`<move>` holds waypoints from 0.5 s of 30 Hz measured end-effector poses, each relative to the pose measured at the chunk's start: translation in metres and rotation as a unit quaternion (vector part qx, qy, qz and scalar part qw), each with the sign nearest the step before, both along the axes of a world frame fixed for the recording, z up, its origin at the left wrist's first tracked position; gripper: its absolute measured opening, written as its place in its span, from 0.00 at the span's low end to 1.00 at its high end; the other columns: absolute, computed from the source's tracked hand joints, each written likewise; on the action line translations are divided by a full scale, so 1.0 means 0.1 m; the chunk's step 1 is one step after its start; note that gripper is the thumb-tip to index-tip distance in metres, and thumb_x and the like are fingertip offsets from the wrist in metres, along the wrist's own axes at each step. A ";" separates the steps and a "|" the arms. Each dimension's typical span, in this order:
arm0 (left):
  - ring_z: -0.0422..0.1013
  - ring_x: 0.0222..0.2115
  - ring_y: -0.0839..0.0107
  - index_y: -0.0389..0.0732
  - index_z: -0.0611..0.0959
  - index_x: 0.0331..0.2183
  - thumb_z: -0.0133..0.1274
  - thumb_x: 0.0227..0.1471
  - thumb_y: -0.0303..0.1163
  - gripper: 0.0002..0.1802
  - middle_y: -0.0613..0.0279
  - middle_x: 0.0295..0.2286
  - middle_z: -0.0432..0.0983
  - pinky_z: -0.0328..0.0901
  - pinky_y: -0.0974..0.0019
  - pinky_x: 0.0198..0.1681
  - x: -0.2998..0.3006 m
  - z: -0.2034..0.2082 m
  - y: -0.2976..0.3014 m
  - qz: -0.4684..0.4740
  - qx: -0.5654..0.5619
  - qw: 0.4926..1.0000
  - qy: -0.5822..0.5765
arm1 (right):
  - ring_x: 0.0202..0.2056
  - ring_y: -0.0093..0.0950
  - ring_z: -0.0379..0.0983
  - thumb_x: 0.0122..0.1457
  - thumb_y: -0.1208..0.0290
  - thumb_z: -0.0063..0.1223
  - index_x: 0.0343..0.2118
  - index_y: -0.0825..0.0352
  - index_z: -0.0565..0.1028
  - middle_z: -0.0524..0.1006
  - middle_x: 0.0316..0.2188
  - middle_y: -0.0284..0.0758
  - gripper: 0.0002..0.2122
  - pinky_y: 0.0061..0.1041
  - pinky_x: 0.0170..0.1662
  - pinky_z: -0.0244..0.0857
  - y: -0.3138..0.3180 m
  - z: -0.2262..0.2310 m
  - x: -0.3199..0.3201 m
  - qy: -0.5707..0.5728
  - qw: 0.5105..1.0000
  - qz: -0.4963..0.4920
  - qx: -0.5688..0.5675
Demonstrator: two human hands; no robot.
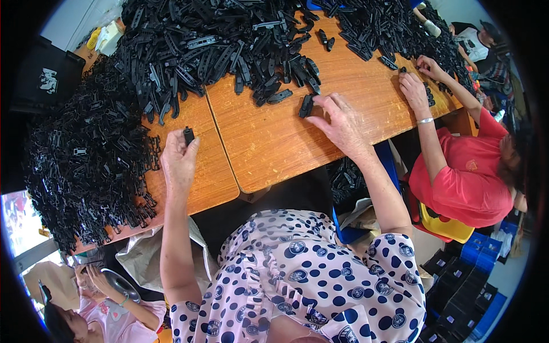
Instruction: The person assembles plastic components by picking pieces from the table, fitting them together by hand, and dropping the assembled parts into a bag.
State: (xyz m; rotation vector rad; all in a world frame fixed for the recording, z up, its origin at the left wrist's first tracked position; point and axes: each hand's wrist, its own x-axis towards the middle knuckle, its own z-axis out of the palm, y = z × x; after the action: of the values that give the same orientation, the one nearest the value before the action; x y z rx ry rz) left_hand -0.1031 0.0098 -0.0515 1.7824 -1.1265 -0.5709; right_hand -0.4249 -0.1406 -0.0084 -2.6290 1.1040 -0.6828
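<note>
My left hand (178, 158) is closed, pinching a small black plastic piece (189, 135) upright between thumb and fingers, just above the table's left part. Over the middle of the table, my right hand (342, 123) has thumb and index finger at the edge of a short, blocky black plastic part (306, 106), gripping it at the side. Beyond that hand lies a heap of long black plastic parts (211, 48), with one loose long part (279, 96) at its near edge. Left of my left hand spreads a pile of small black clips (86, 148).
The wooden table (269, 148) has a seam between two tops. At the right, a person in a red shirt (463, 166) handles black parts; another person in pink (114, 314) sits at lower left. A pale sack (154, 257) and black bins (457, 291) stand below table height.
</note>
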 end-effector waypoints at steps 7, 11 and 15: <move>0.75 0.29 0.73 0.41 0.71 0.36 0.53 0.54 0.30 0.09 0.57 0.29 0.78 0.67 0.76 0.26 -0.43 0.21 0.08 0.019 -0.012 0.932 0.363 | 0.36 0.38 0.73 0.51 0.68 0.57 0.37 0.66 0.71 0.71 0.32 0.38 0.13 0.34 0.34 0.69 -0.07 -0.12 0.29 0.093 0.994 -0.015 -0.056; 0.76 0.31 0.70 0.39 0.73 0.40 0.52 0.55 0.30 0.11 0.55 0.32 0.77 0.68 0.76 0.28 -0.51 0.26 0.17 0.006 -0.026 0.873 0.487 | 0.27 0.36 0.74 0.51 0.72 0.57 0.32 0.66 0.71 0.71 0.23 0.36 0.08 0.32 0.29 0.70 -0.15 -0.03 0.38 0.012 0.996 0.000 -0.091; 0.75 0.36 0.65 0.37 0.71 0.46 0.49 0.57 0.31 0.16 0.51 0.38 0.76 0.70 0.72 0.32 -0.53 0.29 0.24 0.000 -0.045 0.842 0.537 | 0.23 0.31 0.74 0.51 0.71 0.56 0.25 0.65 0.69 0.70 0.19 0.36 0.07 0.28 0.25 0.68 -0.01 0.12 0.65 -0.041 0.993 0.058 -0.095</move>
State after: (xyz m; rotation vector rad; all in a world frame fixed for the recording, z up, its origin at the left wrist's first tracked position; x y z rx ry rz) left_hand -0.1558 0.0333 -0.0224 1.0489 -0.3358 -1.2740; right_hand -0.3600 -0.1413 0.0037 -2.7672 0.8958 -0.9020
